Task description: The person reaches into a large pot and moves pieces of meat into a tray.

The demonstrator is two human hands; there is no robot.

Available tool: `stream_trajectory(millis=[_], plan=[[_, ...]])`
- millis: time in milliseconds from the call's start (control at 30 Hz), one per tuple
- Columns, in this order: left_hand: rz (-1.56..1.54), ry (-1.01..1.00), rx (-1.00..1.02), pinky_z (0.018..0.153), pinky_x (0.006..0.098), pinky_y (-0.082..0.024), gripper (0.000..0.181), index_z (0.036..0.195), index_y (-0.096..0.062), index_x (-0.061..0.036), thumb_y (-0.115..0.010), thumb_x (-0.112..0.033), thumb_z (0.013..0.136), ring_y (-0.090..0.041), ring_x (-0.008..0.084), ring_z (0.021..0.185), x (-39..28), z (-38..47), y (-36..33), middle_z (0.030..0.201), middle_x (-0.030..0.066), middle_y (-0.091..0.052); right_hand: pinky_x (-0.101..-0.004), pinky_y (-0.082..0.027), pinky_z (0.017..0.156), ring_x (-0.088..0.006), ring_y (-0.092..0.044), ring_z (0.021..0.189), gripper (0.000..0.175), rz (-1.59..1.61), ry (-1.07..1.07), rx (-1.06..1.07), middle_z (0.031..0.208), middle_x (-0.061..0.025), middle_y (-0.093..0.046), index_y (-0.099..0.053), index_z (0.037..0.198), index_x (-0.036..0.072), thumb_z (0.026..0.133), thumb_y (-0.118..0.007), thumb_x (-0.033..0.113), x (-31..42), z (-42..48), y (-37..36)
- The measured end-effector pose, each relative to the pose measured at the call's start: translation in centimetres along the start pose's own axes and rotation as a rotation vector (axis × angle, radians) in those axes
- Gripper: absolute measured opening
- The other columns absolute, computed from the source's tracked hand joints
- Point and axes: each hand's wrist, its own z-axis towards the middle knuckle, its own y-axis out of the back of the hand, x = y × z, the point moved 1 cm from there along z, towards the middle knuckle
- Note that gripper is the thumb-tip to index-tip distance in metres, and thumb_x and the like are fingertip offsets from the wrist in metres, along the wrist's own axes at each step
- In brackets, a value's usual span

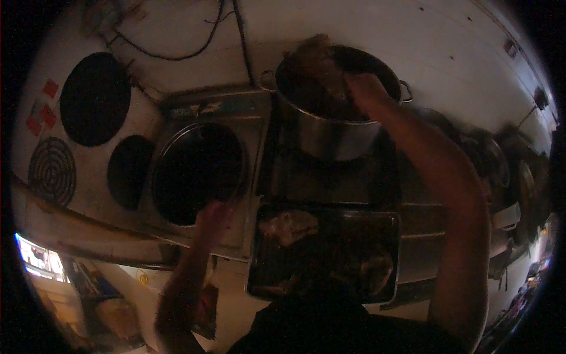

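A large metal stockpot [340, 137] with loop handles stands at the back. Over its mouth, my right hand [365, 90] is closed around the end of a piece of meat [325, 71], which looks blurred in the dim light. My left hand [216, 217] is at the near rim of a round dark vessel [199, 172] set in a metal-topped unit; its fingers are too dark to read. Directly before me lies a rectangular metal tray [393, 234]. Pieces of meat [289, 225] rest on it, one at the upper left, others nearer me, partly in shadow.
Round dark discs [96, 99] and a slotted round grate [52, 172] hang or lie at the left. A dark cable [177, 58] loops along the pale wall. Pans [495, 161] stand at the right, beside a light-coloured cup [506, 217].
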Motion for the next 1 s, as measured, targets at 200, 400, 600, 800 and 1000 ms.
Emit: stream_trajectory(millis=[200,400,600,800,1000], plan=[[1.325,-0.231,0.099,0.059,0.0315,-0.044,0.010,0.079,-0.055,-0.0094,-0.053,-0.015,0.071,-0.052,0.0165,0.076,10.8,-9.1,0.4,0.077,0.0016,-0.052,-0.0386,-0.044,0.056,-0.0302,-0.054,0.066,0.020,-0.664,0.174,-0.043,0.073,-0.0156,-0.055,-0.047,0.092,0.005,0.074,-0.044,0.013,-0.6,-1.0,1.4],[0.876,0.130,0.173,0.062,0.0299,-0.045,0.013,0.082,-0.056,-0.0115,-0.055,-0.011,0.069,-0.051,0.0161,0.084,20.0,-16.6,0.5,0.084,0.0018,-0.052,-0.0370,-0.044,0.059,-0.0300,-0.054,0.070,0.023,-0.698,0.108,-0.126,0.076,-0.0144,-0.056,-0.047,0.091,0.003,0.069,-0.050,0.009,4.1,-6.0,5.9],[1.359,-0.056,0.359,0.057,0.0279,-0.046,0.010,0.078,-0.055,-0.0058,-0.056,-0.009,0.069,-0.054,0.0174,0.070,24.5,-19.4,0.8,0.079,0.0061,-0.055,-0.0320,-0.044,0.061,-0.0250,-0.052,0.069,0.027,-0.290,-0.059,-0.236,0.079,-0.0105,-0.056,-0.047,0.097,0.005,0.070,-0.050,0.011,9.9,-15.3,10.4],[-0.060,0.483,0.002,0.055,0.0290,-0.045,0.009,0.075,-0.054,-0.0062,-0.049,-0.013,0.075,-0.055,0.0207,0.066,32.3,-22.6,2.7,0.077,0.0073,-0.056,-0.0269,-0.043,0.063,-0.0200,-0.051,0.068,0.032,0.323,-0.521,-0.205,0.082,-0.0066,-0.056,-0.046,0.103,0.006,0.072,-0.051,0.013,12.5,-25.6,7.1],[0.487,0.280,0.248,0.063,0.0310,-0.045,0.016,0.081,-0.054,-0.0061,-0.046,-0.019,0.077,-0.055,0.0230,0.075,39.8,-26.6,4.2,0.084,0.0069,-0.055,-0.0212,-0.036,0.048,-0.0088,-0.044,0.060,0.025,-0.932,0.190,-0.208,0.073,-0.0003,-0.049,-0.050,0.098,0.012,0.080,-0.048,0.029,10.9,-36.0,-3.0]])
